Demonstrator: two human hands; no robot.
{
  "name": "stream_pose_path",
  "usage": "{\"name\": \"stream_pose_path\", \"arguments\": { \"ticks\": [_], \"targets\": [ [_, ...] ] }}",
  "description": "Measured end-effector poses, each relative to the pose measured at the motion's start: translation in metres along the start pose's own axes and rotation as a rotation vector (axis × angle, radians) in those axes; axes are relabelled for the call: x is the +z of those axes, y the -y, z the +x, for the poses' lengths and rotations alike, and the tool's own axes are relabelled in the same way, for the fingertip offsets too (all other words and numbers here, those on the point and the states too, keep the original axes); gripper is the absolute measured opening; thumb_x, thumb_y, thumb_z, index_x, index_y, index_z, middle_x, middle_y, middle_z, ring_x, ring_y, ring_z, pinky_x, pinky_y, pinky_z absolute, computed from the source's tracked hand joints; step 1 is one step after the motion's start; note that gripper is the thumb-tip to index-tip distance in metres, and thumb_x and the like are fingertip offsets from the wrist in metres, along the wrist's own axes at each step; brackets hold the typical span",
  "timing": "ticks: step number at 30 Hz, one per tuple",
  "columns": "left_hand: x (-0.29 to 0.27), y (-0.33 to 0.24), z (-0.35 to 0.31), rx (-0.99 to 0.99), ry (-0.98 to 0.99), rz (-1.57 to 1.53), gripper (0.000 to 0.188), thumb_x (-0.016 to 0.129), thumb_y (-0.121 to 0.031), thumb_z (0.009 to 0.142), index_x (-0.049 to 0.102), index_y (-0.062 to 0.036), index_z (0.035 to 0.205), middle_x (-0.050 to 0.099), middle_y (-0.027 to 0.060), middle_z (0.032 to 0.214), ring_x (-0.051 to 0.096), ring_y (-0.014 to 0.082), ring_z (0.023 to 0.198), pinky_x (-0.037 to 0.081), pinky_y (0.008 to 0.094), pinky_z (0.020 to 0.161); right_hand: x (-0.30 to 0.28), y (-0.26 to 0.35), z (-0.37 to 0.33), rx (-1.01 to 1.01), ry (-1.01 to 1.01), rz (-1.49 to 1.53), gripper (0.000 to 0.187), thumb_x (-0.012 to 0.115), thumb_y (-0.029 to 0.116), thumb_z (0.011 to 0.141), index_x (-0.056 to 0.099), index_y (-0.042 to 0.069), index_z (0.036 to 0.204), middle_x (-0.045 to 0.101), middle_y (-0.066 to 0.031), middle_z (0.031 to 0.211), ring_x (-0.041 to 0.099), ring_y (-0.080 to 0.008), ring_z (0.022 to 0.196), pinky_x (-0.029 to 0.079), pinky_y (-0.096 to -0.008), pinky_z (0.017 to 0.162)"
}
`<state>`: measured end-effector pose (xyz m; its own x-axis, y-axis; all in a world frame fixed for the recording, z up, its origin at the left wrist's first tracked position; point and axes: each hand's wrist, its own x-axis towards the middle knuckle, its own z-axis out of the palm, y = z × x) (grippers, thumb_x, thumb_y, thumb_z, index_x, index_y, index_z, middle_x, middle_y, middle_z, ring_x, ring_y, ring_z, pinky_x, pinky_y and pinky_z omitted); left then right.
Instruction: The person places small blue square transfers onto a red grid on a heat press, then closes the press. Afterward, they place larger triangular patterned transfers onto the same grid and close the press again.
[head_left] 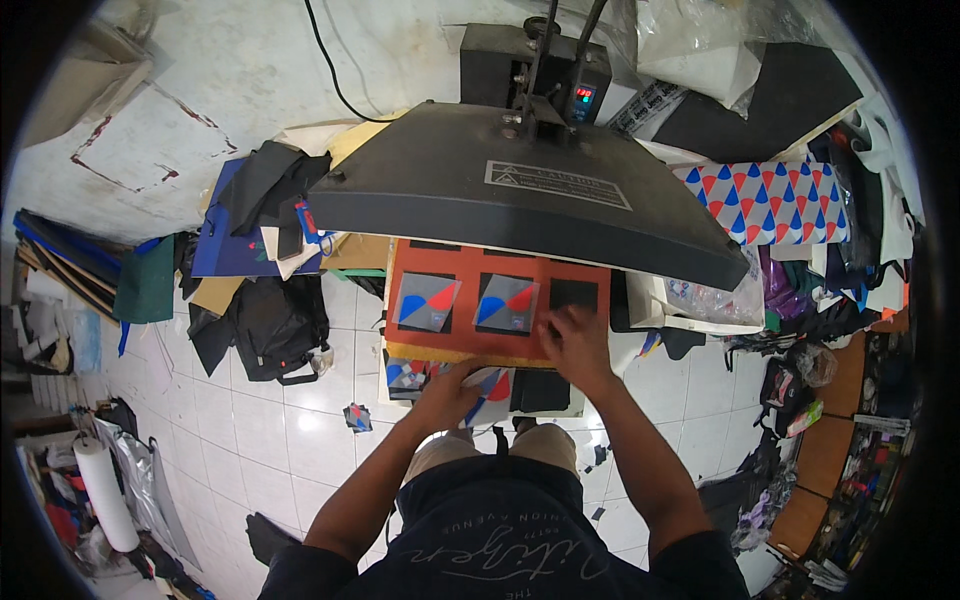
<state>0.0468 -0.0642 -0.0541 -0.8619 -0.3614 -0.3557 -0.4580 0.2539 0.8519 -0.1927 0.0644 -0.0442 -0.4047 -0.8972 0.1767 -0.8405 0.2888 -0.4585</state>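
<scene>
Patterned squares (427, 302), grey, red and blue, lie on an orange board (465, 310) at the centre of the frame.
Two show plainly, each over black backing, with the dark press plate (520, 205) hanging above the board's far part; right of them, the right hand (578, 340) bends its fingers, partly closed, at a bare black piece (573, 291), and below, the left hand (448, 397) curls beside a loose patterned piece (494, 392); I can't tell whether either hand grips anything.
</scene>
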Motion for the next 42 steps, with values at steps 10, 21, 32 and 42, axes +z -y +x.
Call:
{"name": "stream_pose_path", "arguments": {
  "ticks": [10,21,32,42],
  "targets": [
    [0.046,-0.026,-0.004,-0.324,-0.169,-0.882,0.043,0.067,-0.009,0.092,0.056,0.0008,0.133,0.065,0.0102,0.120,0.064,0.0188,0.109,0.051,0.0347,0.095,-0.004,0.018,-0.068,0.628,0.399,0.945,0.029,0.076,0.019,0.090,0.065,0.001,0.109,0.069,-0.0056,0.091,0.063,-0.0106,0.082,0.052,-0.0275,0.073],
    [0.061,-0.058,0.027,-0.260,-0.240,-0.799,0.044,0.066,-0.011,0.093,0.055,0.0030,0.132,0.067,0.0115,0.116,0.066,0.0188,0.101,0.055,0.0335,0.087,-0.037,-0.031,-0.058,0.644,0.226,1.066,0.020,0.071,0.016,0.093,0.064,0.001,0.104,0.067,-0.0049,0.087,0.062,-0.0116,0.076,0.050,-0.0280,0.069],
    [0.083,-0.067,0.027,-0.074,0.104,0.002,0.061,0.061,-0.012,0.090,0.043,-0.0090,0.148,0.065,0.0249,0.120,0.070,0.0351,0.101,0.054,0.0431,0.088,-0.048,-0.084,-0.056,0.950,-0.180,1.210,0.017,0.072,0.011,0.088,0.059,0.005,0.098,0.067,-0.0049,0.086,0.063,-0.0113,0.069,0.044,-0.0233,0.055],
    [0.085,-0.071,0.058,-0.019,0.114,0.291,0.086,0.056,-0.015,0.087,0.010,-0.0103,0.160,0.066,0.0341,0.101,0.065,0.0488,0.093,0.050,0.0552,0.087,0.004,-0.069,-0.034,0.932,-0.212,0.941,0.021,0.075,0.015,0.088,0.062,0.000,0.093,0.063,-0.0033,0.074,0.058,-0.0093,0.058,0.047,-0.0241,0.054]
  ]
}}
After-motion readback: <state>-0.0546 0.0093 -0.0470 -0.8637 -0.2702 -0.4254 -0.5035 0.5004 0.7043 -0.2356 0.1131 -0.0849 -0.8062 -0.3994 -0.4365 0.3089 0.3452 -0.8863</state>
